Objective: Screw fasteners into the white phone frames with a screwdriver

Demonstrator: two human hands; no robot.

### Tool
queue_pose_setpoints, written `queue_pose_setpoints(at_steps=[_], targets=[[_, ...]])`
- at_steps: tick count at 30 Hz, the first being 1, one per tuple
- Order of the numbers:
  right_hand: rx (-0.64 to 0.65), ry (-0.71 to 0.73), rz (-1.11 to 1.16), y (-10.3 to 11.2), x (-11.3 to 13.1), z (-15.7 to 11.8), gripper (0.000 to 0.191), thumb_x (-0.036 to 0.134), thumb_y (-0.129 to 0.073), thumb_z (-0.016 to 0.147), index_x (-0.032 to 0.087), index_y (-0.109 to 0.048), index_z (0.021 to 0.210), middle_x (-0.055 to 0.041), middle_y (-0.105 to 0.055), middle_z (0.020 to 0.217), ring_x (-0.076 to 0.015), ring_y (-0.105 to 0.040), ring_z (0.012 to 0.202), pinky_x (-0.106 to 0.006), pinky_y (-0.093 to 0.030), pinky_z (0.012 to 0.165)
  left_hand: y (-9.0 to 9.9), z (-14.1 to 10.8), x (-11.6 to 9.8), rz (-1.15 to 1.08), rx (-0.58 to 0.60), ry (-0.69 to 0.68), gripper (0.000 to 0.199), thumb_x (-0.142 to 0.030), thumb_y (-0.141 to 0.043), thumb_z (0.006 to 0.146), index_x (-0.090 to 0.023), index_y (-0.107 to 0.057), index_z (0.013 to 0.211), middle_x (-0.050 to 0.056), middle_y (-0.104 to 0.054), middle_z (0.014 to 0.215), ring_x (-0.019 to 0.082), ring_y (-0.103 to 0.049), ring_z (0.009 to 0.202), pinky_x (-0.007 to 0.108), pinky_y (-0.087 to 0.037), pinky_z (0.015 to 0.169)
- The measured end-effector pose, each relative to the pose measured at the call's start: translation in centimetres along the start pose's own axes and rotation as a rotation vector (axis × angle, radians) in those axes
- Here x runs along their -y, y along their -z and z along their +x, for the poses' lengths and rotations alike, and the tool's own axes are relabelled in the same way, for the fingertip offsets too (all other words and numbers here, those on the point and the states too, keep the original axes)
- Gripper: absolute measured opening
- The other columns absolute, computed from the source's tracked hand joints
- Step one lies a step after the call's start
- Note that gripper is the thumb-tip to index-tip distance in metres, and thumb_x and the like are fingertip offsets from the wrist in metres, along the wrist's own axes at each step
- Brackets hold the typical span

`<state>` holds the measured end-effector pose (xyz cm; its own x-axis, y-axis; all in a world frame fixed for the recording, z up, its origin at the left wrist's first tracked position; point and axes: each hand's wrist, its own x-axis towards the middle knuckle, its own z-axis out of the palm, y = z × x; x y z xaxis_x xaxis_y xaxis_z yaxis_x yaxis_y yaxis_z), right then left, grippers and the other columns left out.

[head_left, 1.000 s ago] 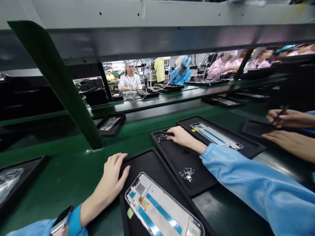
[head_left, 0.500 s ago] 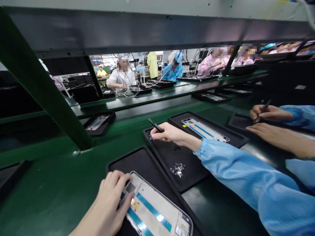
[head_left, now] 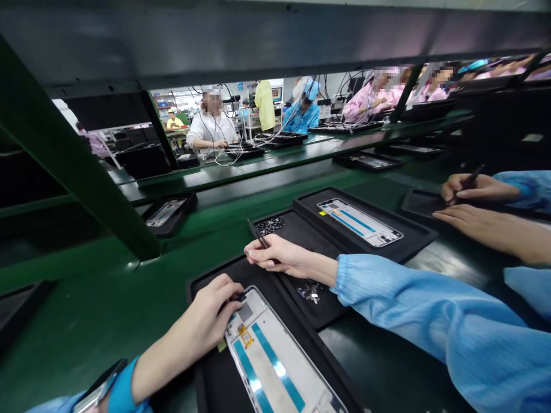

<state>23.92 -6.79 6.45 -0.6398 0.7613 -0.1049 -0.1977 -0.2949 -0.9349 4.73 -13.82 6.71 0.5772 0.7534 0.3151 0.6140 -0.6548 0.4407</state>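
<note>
While the left hand [head_left: 206, 307] curls its fingers over the upper edge of a phone frame [head_left: 275, 350], gripping it, the right hand [head_left: 275, 255] pinches a slim black pen-like tool [head_left: 258, 236] between fingers and thumb, just beside the left hand and not touching it. The phone frame, white-rimmed with teal strips and a small yellow-orange part, lies flat in a black tray [head_left: 198, 292] on the green worktop [head_left: 81, 298]. A smartwatch [head_left: 100, 385] sits on the left wrist, above a blue cuff, and a blue sleeve [head_left: 430, 321] covers the right arm.

Under the right wrist, a second black tray [head_left: 321, 307] overlaps the first and holds a small cluster of metal parts [head_left: 310, 292]. Near its far end lies a heap of tiny dark screws [head_left: 270, 225]. Next to that, a third black tray [head_left: 365, 198] carries another phone frame [head_left: 359, 222].

Off to the right, a co-worker's hands [head_left: 482, 206] rest on a further tray, one holding a black stylus [head_left: 473, 179]. Farther along, more trays sit on the line, and across it, people in white, blue and pink work among trailing cables.
</note>
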Motion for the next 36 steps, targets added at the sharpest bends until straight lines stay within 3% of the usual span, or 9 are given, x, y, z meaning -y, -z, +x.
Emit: queue_pose_setpoints(at_steps=[4, 9, 13, 21, 25, 29, 36], targets=[[-0.043, -0.005, -0.059, -0.4, -0.1, -0.4, 0.024, 0.023, -0.072, 0.061, 0.009, -0.057, 0.072, 0.0036, -0.052, 0.055, 0.0009, -0.03, 0.036, -0.015, -0.01, 0.031, -0.2, 1.8, 0.0, -0.097, 0.079, 0.084, 0.017, -0.022, -0.05, 0.081, -0.017, -0.065, 0.084, 0.005, -0.063, 0.079, 0.015, -0.059, 0.071, 0.025, -0.048, 0.066], [-0.136, 0.023, -0.14, -1.4, -0.2, -0.9, 0.03, 0.028, -0.076, 0.057, 0.009, -0.059, 0.071, 0.0083, -0.042, 0.045, 0.0009, -0.026, 0.035, -0.016, -0.01, 0.034, -0.5, 2.6, 0.5, -0.269, -0.13, 0.274, 0.023, -0.035, -0.054, 0.081, -0.015, -0.064, 0.085, 0.004, -0.065, 0.075, 0.015, -0.059, 0.066, 0.024, -0.047, 0.059], [-0.163, 0.032, -0.16, -1.9, -0.1, -1.1, 0.031, 0.028, -0.078, 0.054, 0.009, -0.06, 0.07, 0.0063, -0.048, 0.05, 0.0009, -0.028, 0.036, -0.017, -0.012, 0.035, -0.5, 2.4, 0.7, -0.283, -0.201, 0.267, 0.021, -0.033, -0.055, 0.08, -0.014, -0.065, 0.079, 0.003, -0.065, 0.072, 0.014, -0.058, 0.062, 0.023, -0.046, 0.057], [-0.177, 0.115, -0.24, -1.6, -0.4, -0.9, 0.028, 0.033, -0.073, 0.062, 0.009, -0.061, 0.073, 0.003, -0.057, 0.055, -0.0008, -0.037, 0.035, -0.017, -0.019, 0.035, -0.3, 2.2, 0.8, -0.231, -0.198, 0.25, 0.021, -0.03, -0.052, 0.08, -0.013, -0.064, 0.077, 0.003, -0.063, 0.067, 0.013, -0.056, 0.059, 0.022, -0.045, 0.054], [-0.187, 0.154, -0.295, -1.5, -0.7, -1.0, 0.029, 0.033, -0.072, 0.063, 0.009, -0.062, 0.075, 0.0043, -0.053, 0.049, -0.0019, -0.037, 0.034, -0.018, -0.023, 0.037, -0.4, 2.2, 0.8, -0.201, -0.207, 0.222, 0.019, -0.027, -0.051, 0.08, -0.014, -0.064, 0.075, 0.003, -0.064, 0.067, 0.012, -0.055, 0.058, 0.021, -0.043, 0.053], [-0.205, 0.21, -0.485, -1.5, -0.8, -1.3, 0.023, 0.032, -0.067, 0.069, 0.01, -0.065, 0.077, 0.0035, -0.053, 0.05, -0.0039, -0.039, 0.038, -0.018, -0.028, 0.04, -0.2, 2.2, 0.4, -0.19, -0.21, 0.216, 0.019, -0.025, -0.051, 0.08, -0.014, -0.064, 0.073, 0.002, -0.063, 0.065, 0.012, -0.055, 0.057, 0.021, -0.043, 0.052], [-0.26, 0.475, -0.981, -1.8, -0.2, -1.4, 0.01, 0.014, -0.057, 0.071, 0.013, -0.067, 0.07, 0.0022, -0.056, 0.058, -0.0057, -0.043, 0.05, -0.018, -0.034, 0.051, -0.1, 2.6, 0.5, -0.148, -0.203, 0.213, 0.018, -0.021, -0.049, 0.078, -0.014, -0.064, 0.073, 0.001, -0.064, 0.063, 0.011, -0.055, 0.054, 0.02, -0.043, 0.051]])
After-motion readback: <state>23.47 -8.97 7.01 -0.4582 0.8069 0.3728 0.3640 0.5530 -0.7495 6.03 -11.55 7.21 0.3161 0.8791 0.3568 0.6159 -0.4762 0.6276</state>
